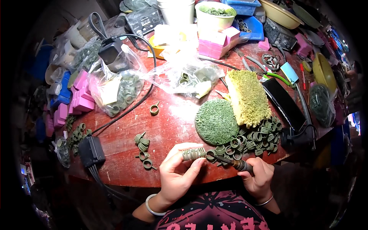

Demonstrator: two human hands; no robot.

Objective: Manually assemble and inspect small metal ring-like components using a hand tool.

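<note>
We are holding a small stack of green wax rings (193, 153) in our left hand (177, 174), and its fingers (191, 165) are pinching the stack from both sides, just over the near edge of the desk (172, 126). Our right hand (257, 178) is gripping a dark pen tool (227, 161) with its fingers wrapped tight around it, and the thin tip is touching the end of the stack. We are thinking the tip could slip and poke our thumb, because the two are so close. The soft rings could bend if we are squeezing too hard. The stack could also drop off the desk, since it is hanging at the edge, near the pile of loose rings (251, 140).
</note>
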